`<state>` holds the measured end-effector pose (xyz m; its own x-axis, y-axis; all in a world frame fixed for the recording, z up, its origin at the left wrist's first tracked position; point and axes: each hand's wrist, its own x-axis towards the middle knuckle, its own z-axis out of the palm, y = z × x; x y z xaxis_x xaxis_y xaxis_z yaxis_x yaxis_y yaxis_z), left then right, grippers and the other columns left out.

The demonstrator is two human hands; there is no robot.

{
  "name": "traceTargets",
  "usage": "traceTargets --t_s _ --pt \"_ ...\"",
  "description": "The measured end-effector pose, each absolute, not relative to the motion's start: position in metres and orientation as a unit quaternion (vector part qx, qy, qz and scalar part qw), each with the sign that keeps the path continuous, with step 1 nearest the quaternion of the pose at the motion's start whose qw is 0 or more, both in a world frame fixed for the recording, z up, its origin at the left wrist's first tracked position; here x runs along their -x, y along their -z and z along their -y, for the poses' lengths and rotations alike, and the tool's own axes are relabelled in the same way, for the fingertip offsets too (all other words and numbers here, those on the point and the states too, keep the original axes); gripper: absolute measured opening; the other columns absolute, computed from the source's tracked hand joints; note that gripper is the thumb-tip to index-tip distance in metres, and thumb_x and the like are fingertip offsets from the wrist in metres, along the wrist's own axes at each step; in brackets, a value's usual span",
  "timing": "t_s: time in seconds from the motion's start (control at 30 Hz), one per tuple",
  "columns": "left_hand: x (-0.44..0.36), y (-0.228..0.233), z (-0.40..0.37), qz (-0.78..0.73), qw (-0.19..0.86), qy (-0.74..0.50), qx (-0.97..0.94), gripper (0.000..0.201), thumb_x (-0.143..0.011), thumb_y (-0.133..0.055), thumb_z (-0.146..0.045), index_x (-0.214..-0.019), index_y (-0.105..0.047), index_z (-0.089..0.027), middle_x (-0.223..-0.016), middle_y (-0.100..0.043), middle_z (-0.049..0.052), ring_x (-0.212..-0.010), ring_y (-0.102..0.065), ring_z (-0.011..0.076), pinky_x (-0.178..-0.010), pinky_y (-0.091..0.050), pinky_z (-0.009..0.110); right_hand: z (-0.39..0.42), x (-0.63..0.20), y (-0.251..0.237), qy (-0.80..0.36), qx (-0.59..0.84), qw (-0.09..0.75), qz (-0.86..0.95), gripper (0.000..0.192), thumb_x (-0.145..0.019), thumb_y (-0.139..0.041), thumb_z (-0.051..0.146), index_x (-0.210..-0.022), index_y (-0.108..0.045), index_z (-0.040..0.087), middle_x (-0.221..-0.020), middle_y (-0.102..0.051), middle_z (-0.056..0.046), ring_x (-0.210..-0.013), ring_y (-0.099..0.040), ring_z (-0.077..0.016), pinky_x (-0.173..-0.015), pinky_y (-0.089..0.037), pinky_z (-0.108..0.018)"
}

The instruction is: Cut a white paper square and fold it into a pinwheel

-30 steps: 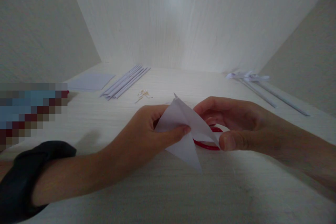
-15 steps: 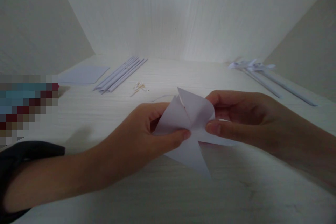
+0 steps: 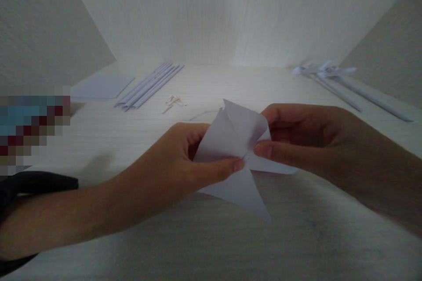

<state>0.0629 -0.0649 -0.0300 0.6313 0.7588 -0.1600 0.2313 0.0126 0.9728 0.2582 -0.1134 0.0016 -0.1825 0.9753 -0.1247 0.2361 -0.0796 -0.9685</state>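
Just then my right hand had come in from the paper's outer corner to its middle, so both thumbs met there; a second earlier that hand was pulling a flap out wide, with a red ring showing on the desk beneath, now hidden. By my reading, the flaps were being gathered toward the centre. My left hand was closed on the white folded sheet of paper, thumb on top and fingers curled behind, pinching near the centre. My right hand pinched the same sheet from the other side, thumb tip almost touching the left one, with one flap curled over between them. The paper hung just above the pale wood-grain desk, near its front middle, one long point aimed down toward the front edge.

Farther out, small pale sticks lay behind the paper. Toward the back left corner lay a bundle of rolled white paper tubes and a flat white paper square. Near the back right corner lay long white paper rods with bow-like tops.
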Motion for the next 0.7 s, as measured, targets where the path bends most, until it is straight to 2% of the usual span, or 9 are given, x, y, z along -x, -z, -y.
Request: traceTargets --t_s 0.13,0.37,0.57,0.7 --pt "-0.061 0.031 0.064 -0.377 0.585 -0.223 -0.683 0.010 -0.075 -0.074 -0.035 -0.078 -0.077 -0.026 -0.075 -0.075 -0.004 -0.070 -0.068 0.0165 -0.055 -0.050 0.018 0.113 -0.257 -0.003 -0.497 0.531 0.373 0.576 0.008 -0.076 -0.076 0.028 -0.074 -0.069 0.025 -0.077 -0.074 0.003 -0.068 -0.070 -0.0135 -0.055 -0.055 -0.020" --pt "-0.061 0.034 0.064 -0.364 0.608 -0.227 -0.668 0.013 -0.077 -0.070 -0.026 -0.088 -0.078 -0.027 -0.082 -0.077 -0.004 -0.078 -0.071 0.0185 -0.059 -0.052 0.019 0.114 -0.256 -0.001 -0.487 0.547 0.377 0.568 0.008 -0.077 -0.074 0.030 -0.074 -0.069 0.025 -0.077 -0.074 0.001 -0.069 -0.069 -0.0162 -0.055 -0.055 -0.022" --pt "-0.064 0.023 0.068 -0.382 0.620 -0.219 -0.650 0.013 -0.078 -0.072 -0.034 -0.085 -0.077 -0.024 -0.079 -0.076 -0.006 -0.069 -0.067 0.0114 -0.057 -0.048 0.014 0.116 -0.253 -0.001 -0.453 0.556 0.382 0.583 0.011 -0.077 -0.074 0.033 -0.072 -0.068 0.025 -0.074 -0.072 0.001 -0.066 -0.067 -0.0166 -0.051 -0.053 -0.023" --pt "-0.063 0.023 0.068 -0.365 0.632 -0.220 -0.647 0.012 -0.078 -0.072 -0.032 -0.085 -0.077 -0.023 -0.077 -0.076 -0.006 -0.067 -0.066 0.0109 -0.057 -0.048 0.015 0.119 -0.253 -0.001 -0.396 0.568 0.385 0.610 0.012 -0.078 -0.073 0.035 -0.072 -0.068 0.026 -0.071 -0.071 0.001 -0.062 -0.064 -0.0155 -0.046 -0.050 -0.023"
